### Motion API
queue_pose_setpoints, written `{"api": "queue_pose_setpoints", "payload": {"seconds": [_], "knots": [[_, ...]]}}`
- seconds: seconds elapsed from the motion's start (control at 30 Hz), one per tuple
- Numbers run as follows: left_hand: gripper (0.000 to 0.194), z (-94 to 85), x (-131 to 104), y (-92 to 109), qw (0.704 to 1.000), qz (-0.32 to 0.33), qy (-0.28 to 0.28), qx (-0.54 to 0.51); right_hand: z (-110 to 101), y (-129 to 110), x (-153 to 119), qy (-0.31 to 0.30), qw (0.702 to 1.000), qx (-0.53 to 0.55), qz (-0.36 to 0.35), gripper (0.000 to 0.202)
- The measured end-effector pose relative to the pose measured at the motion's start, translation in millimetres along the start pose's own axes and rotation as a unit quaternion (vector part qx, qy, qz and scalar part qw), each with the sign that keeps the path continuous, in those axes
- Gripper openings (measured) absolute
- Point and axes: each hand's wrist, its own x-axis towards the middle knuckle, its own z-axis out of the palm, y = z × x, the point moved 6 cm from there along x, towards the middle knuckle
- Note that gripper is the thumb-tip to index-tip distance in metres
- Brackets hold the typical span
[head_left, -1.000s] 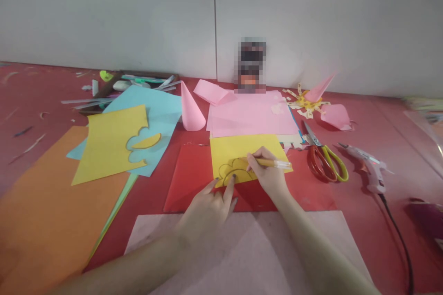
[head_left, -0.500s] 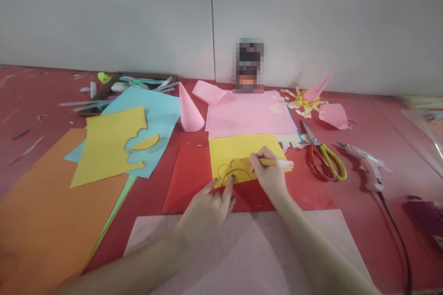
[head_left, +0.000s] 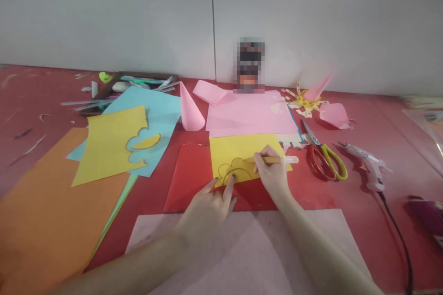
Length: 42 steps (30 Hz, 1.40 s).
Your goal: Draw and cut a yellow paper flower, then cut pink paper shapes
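A yellow sheet of paper [head_left: 247, 145] bears a dark scalloped outline over a curved line and lies partly on a red sheet [head_left: 188, 170]. My left hand [head_left: 209, 203] rests at its lower left edge, fingers spread and two fingertips pressing the paper beside the drawn lines. Held in my right hand [head_left: 272, 173] is a yellow pen [head_left: 273, 160] with a clear end, its tip at the outline's upper right part. A pale board or sheet [head_left: 242, 249] lies beneath my forearms.
Scissors [head_left: 323, 156] and a glue gun [head_left: 367, 163] with its cord lie on the right. Pink paper [head_left: 251, 115] and a pink cone [head_left: 190, 113] stand behind. To the left lie a cut yellow sheet [head_left: 107, 143], blue paper [head_left: 162, 106] and orange paper [head_left: 58, 207].
My right hand and the pen have shifted slightly right along the outline, and the drawn line reaches a little further. My left hand stays on the paper.
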Motion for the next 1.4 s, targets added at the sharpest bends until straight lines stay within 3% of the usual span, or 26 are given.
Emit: {"api": "queue_pose_setpoints", "payload": {"seconds": [0.63, 0.93, 1.17, 1.4], "knots": [[0.042, -1.7, -0.5, -4.4, 0.997, -0.035, 0.005, -0.063, 1.2, -0.9, -0.1, -0.015, 1.000, 0.000, -0.007, 0.025], [0.041, 0.6, -0.7, -0.7, 1.000, -0.004, -0.004, -0.003, 4.4, 0.8, -0.3, -0.031, 0.999, 0.007, -0.017, 0.024], [0.040, 2.7, -2.8, -2.1, 0.999, -0.019, -0.003, -0.049, 6.1, 4.5, 0.4, -0.037, 0.999, -0.003, -0.022, 0.024], [0.041, -0.3, -1.2, -0.1, 1.000, 0.000, 0.000, -0.005, 6.3, 0.4, -1.0, -0.047, 0.999, -0.001, -0.023, 0.024]]}}
